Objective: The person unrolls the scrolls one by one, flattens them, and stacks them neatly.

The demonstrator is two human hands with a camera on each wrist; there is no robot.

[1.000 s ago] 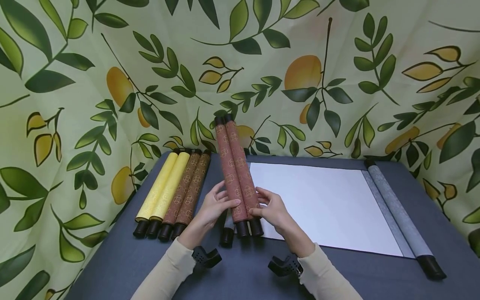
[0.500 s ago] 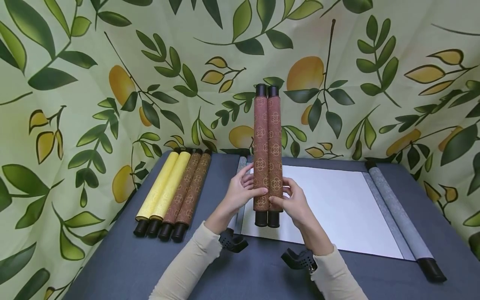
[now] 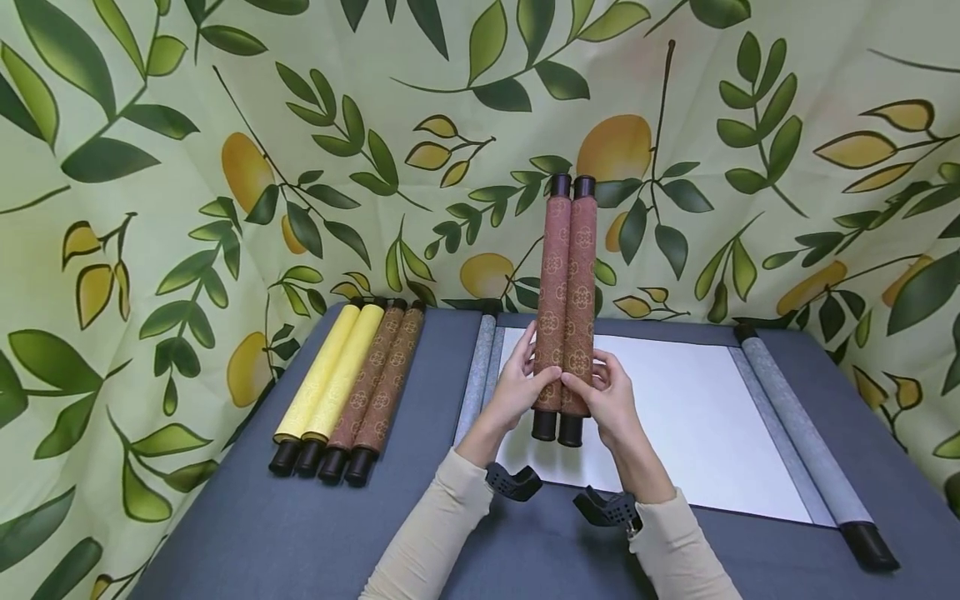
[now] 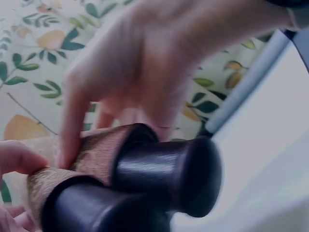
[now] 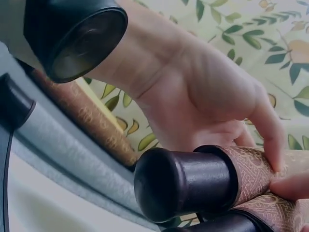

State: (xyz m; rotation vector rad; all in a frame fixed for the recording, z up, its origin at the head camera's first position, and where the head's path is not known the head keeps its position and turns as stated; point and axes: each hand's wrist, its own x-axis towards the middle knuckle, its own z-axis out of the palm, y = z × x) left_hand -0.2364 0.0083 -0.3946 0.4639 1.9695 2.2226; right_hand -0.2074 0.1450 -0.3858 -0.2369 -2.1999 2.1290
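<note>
Two reddish-brown patterned rolls with black knobs, side by side like one scroll [image 3: 551, 292], stand raised over the white sheet [image 3: 675, 417]. My left hand [image 3: 513, 387] holds the left roll near its lower end, thumb in front and fingers behind. On the right roll my right hand [image 3: 615, 396] keeps a matching hold, the two thumbs almost meeting. Looking across, the left wrist view has the right hand [image 4: 154, 63] behind the black knobs [image 4: 164, 166]. The left hand [image 5: 207, 96] fills much of the right wrist view, its thumb pressed on the patterned cloth [image 5: 251, 169].
The white sheet belongs to an unrolled scroll with grey-blue rollers [image 3: 802, 425] at both sides. Left of it lie two yellow rolls [image 3: 318, 375] and two brown rolls [image 3: 386, 375] in a row. Behind the dark table [image 3: 247, 533] hangs a leaf-patterned cloth [image 3: 337, 50].
Both hands have lifted the reddish-brown scroll and carried it right, from beside the left grey-blue roller to over the white sheet. Its leftward tilt has become nearly upright.
</note>
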